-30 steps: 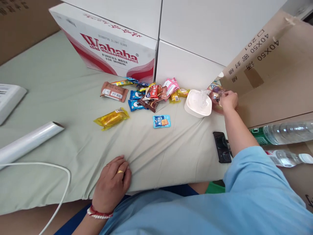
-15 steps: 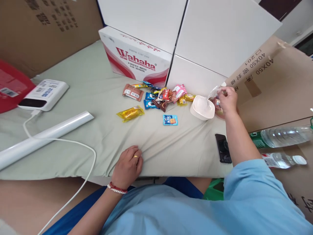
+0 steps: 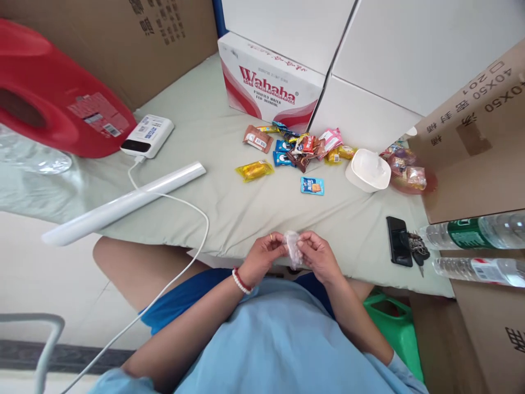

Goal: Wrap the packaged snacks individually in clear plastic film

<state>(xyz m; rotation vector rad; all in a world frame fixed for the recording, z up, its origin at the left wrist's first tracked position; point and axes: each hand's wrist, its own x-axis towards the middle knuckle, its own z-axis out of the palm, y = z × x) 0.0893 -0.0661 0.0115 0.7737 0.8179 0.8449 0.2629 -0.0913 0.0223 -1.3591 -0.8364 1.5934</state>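
Just over the table's front edge, a small crumpled clear plastic bag (image 3: 292,249) is held between both hands. My left hand (image 3: 266,254), with a ring and a bracelet, pinches it from one side. Thumb and fingers of my right hand (image 3: 318,254) grip its other side. Ahead on the cloth lies a small blue snack packet (image 3: 312,186). To the right stands a white plastic tub (image 3: 368,170) with more clear plastic inside. A yellow-wrapped snack (image 3: 255,170) rests further left.
Several wrapped snacks (image 3: 301,148) lie piled before the Wahaha box (image 3: 270,82). On the right are a reddish bowl of wrapped sweets (image 3: 410,169), a phone (image 3: 398,241), keys (image 3: 418,247) and bottles. A white cable (image 3: 188,202) crosses a white roll (image 3: 127,202) on the left.
My right hand has come back from beside the white tub to the table's front edge, bringing the plastic bag. My left hand has lifted off the cloth and now grips it too. The view has shifted.
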